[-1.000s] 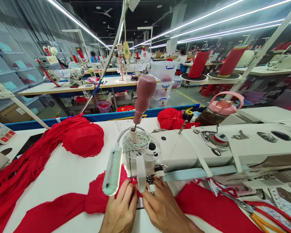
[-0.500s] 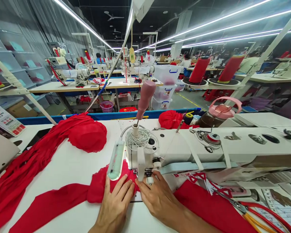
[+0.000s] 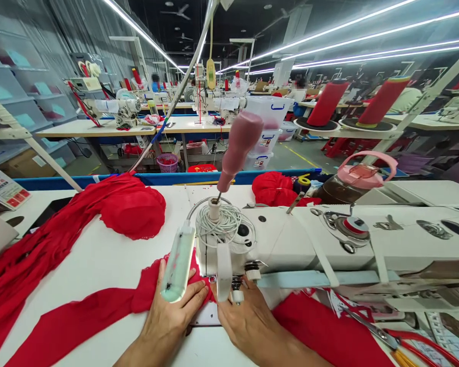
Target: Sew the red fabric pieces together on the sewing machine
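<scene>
While both hands press the red lace fabric strip (image 3: 99, 318) flat on the white desk (image 3: 99, 265), left hand (image 3: 172, 316) and right hand (image 3: 248, 321) lie open-palmed, fingers (image 3: 193, 295) spread, gripping nothing, at the white sewing machine (image 3: 290, 239). Fingertips this near the needle risk a prick; uneven pressure could skew the seam.

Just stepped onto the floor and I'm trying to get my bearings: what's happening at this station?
A person is at a sewing machine, feeding red fabric under the needle end. The left hand lies flat on the fabric just left of the presser foot; the right hand presses it down just right of it. The red strip trails off left across the white table to a heap of fabric. Scissors lie at the right, untouched.
</scene>
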The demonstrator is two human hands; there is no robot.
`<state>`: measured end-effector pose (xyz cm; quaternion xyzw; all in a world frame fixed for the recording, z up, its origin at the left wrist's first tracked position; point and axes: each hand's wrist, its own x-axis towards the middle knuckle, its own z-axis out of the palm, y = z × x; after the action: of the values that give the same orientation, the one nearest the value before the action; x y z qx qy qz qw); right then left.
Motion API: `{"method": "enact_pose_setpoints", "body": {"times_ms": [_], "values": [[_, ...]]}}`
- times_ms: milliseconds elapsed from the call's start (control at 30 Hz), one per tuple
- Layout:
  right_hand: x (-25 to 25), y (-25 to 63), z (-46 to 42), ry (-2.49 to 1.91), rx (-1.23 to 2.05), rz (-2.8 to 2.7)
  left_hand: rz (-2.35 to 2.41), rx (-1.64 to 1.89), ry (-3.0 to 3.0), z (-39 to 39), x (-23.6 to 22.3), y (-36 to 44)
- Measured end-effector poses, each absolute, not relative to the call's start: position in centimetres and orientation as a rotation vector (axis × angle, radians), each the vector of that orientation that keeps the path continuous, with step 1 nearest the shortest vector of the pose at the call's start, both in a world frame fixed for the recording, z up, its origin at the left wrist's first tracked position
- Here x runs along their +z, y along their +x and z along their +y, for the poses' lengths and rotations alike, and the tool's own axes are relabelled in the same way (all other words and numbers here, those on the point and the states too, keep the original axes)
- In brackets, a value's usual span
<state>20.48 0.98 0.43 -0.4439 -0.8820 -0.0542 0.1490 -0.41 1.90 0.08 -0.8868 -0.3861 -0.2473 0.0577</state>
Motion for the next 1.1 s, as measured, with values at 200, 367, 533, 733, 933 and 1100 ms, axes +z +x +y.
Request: {"method": "enact_pose_setpoints", "body": {"times_ms": [200,367,533,733,933,1100], "values": [[0.3,20.3,0.8,-1.282,-0.171,-2.486,-1.205,-0.665,-2.731,2.5,0.4,-1.5],[-0.8,20.5,0.7,-1.241,-0.213,-2.477,-1.165,-0.619,-2.781,3.4,0.2,-2.1],[0.1,21.8,-0.4,-1.228,-0.235,-2.570,-1.218,-0.641,-2.790,3.3,0.3,-1.8],[0.2,22.7,-1.4,-1.239,-0.412,-2.497,-1.200,-0.660,-2.825,3.7,0.1,-1.7],[-1.2,23.9,-1.8,-1.271,-0.616,-2.404,-1.179,-0.638,-2.858,4.0,-0.3,-2.0],[1.2,25.3,-2.2,-1.328,-0.814,-2.312,-1.160,-0.647,-2.811,3.9,0.1,-1.7]]}}
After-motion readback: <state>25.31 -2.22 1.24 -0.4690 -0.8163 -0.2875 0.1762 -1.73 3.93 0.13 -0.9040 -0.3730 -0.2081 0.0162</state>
